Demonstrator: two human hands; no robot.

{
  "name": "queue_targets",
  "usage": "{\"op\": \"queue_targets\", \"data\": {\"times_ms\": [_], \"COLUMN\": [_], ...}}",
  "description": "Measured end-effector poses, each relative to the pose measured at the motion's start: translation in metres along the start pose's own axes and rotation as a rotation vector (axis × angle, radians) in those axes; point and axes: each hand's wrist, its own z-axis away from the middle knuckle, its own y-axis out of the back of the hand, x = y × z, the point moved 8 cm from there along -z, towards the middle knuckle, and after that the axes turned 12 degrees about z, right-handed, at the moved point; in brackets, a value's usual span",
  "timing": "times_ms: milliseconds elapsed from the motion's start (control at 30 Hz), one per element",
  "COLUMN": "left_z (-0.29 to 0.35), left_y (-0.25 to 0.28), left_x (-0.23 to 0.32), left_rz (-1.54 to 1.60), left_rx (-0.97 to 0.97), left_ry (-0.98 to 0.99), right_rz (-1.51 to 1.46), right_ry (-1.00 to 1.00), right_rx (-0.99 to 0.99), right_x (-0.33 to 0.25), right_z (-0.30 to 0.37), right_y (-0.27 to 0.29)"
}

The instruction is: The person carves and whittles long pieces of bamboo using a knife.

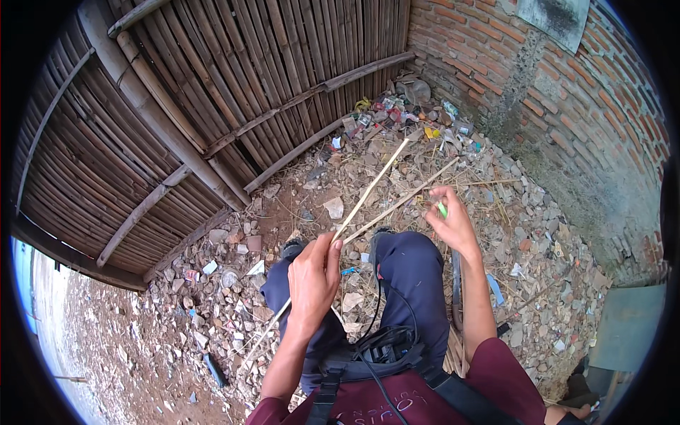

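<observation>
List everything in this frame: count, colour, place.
Strips: two lengths, tan, beyond left grip
Small object: one, green, in right grip
Slatted wall: one, brown, upper left
Brick wall: one, orange and grey, upper right
Stones: many, grey, ground
Litter: many pieces, mixed colours, wall corner
Panel: one, grey, lower right
Second person, apparently: one, dark clothing, lower right
Cables: several, black, lap
Shirt: one, maroon, bottom
Legs: two, navy trousers, lower centre
Left grip: one, bare, centre
Right grip: one, bare, right of centre

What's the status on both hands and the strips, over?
Left hand pinching two bamboo strips, far ends spread. Right hand holding small green object near one strip. Possible snag: black cable looped at lap.
</observation>
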Motion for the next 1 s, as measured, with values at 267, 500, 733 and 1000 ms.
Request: {"op": "queue_targets", "data": {"times_ms": [267, 500, 733, 1000], "left_z": [-0.027, -0.049, -0.044, -0.031], "left_y": [0.02, 0.029, 0.022, -0.007], "left_x": [0.002, 0.02, -0.004, -0.01], "left_rz": [0.054, 0.154, 0.212, 0.859], "left_rx": [0.068, 0.027, -0.114, -0.526], "left_ry": [-0.123, -0.156, -0.049, 0.342], "right_rz": [0.068, 0.115, 0.089, -0.391], "right_ry": [-0.088, -0.172, -0.337, -0.355], "right_rx": [0.187, 0.243, 0.261, 0.331], "right_x": [0.074, 0.124, 0.154, 0.13], "right_z": [0.049, 0.067, 0.083, 0.079], "right_y": [0.009, -0.002, -0.006, -0.011]}}
